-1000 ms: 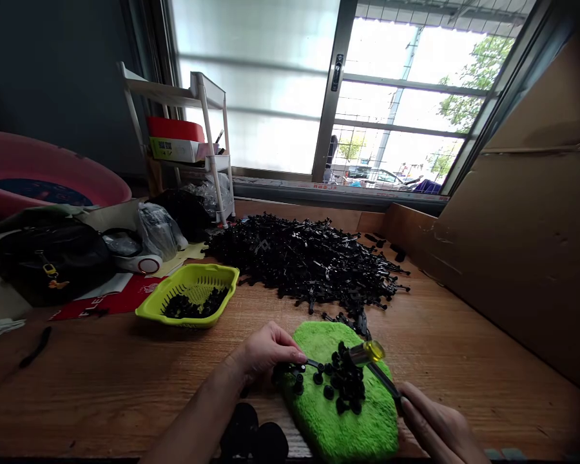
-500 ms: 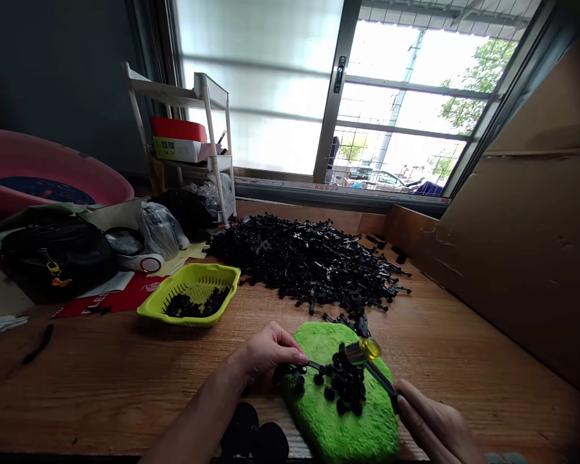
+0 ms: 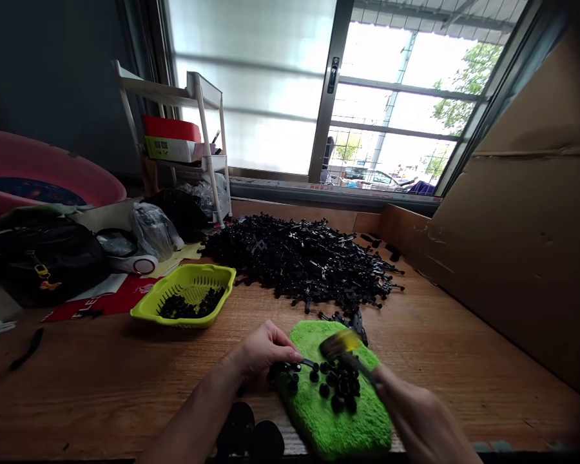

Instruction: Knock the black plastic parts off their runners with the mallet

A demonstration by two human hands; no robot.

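Note:
My left hand (image 3: 269, 349) is closed in a pinch on a black plastic arm piece (image 3: 309, 363), whose knobbed end lies over the green fuzzy pad (image 3: 348, 428). My right hand (image 3: 413, 406) grips the dark handle of a small hammer (image 3: 341, 343) with a yellow face, its head blurred and raised above the pad. Small round black knobs (image 3: 341, 383) lie clustered on the pad under and beside the hammer. More black pieces (image 3: 286, 372) are bunched below my left fingers, partly hidden by them.
A large heap of black plastic parts (image 3: 304, 264) covers the back of the table. To the left stands a yellow-green basket (image 3: 142, 312) with black pieces inside. Flat black discs (image 3: 265, 441) lie at the front edge. Cardboard (image 3: 517, 245) walls the right side.
My right hand has moved left and up, swinging the hammer head leftward toward the held arm piece. My left hand keeps its pinch. The whole view has shifted slightly.

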